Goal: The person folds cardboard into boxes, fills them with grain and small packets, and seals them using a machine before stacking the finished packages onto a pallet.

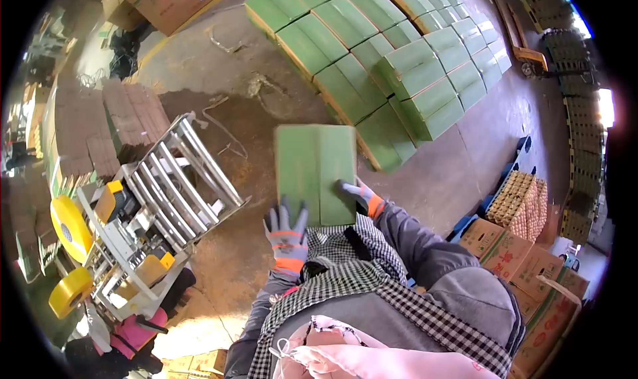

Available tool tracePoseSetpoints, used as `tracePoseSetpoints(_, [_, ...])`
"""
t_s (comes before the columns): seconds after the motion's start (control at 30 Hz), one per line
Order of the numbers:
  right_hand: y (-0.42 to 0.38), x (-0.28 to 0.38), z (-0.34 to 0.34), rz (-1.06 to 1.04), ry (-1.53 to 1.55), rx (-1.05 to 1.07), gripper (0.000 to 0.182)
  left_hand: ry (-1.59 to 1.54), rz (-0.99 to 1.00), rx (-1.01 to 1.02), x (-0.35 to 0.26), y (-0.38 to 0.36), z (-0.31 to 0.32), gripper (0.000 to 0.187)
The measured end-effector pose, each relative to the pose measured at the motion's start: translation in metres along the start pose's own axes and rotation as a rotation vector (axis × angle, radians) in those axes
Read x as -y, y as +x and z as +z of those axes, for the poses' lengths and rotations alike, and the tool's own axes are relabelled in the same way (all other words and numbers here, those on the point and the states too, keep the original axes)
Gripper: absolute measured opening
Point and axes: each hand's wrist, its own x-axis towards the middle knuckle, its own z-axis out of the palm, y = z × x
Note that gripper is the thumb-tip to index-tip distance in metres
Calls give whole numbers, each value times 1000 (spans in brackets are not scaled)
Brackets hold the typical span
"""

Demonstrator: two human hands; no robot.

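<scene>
A green cardboard carton (299, 166) with a seam down its top is held in front of my waist, between both hands. My left hand (289, 236), in a grey glove with orange bands, presses on its near left corner with fingers spread. At its right side, my right hand (362, 194) grips the edge, the thumb on top and the other fingers mostly hidden. Past the carton, a block of matching green cartons (345, 23) sits stacked on the floor.
To my left stands a carton-taping machine (126, 259) with yellow tape rolls and a roller conveyor (189, 180). Flattened cardboard (83, 126) is piled behind it. At right are brown cartons (498, 249), stacked egg trays (518, 203) and, further back, an orange pallet jack (530, 57).
</scene>
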Motion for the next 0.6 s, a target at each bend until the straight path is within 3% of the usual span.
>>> tracePoseSetpoints(0.03, [10,-6,-35,-62,87,-44,66,-146,-117,-186,-4,19,6,48])
tracePoseSetpoints(0.1, [31,3,-64,-276,259,-236,61,-178,-147,-263,-12,50,14,53])
tracePoseSetpoints(0.17, [52,38,-75,-372,212,-388,50,-436,-113,-209,-25,69,26,61])
tracePoseSetpoints(0.27, [113,64,-126,-501,366,-416,47,-567,-1,-28,-53,68,60,51])
tracePoseSetpoints(0.33, [159,68,-173,-540,434,-456,46,-536,3,189,-61,47,91,47])
tracePoseSetpoints(0.37, [164,84,-163,-605,516,-497,47,-518,-2,200,-70,48,95,47])
tracePoseSetpoints(0.43, [200,86,-194,-669,426,-532,46,-558,3,365,-85,45,92,46])
tracePoseSetpoints(0.47, [200,86,-191,-657,438,-518,46,-558,-24,400,-92,47,84,46])
tracePoseSetpoints(0.53, [198,97,-178,-602,470,-760,44,-536,-51,409,-94,50,80,51])
tracePoseSetpoints(0.6, [191,120,-162,-620,334,-851,46,-510,-75,352,-89,56,74,58])
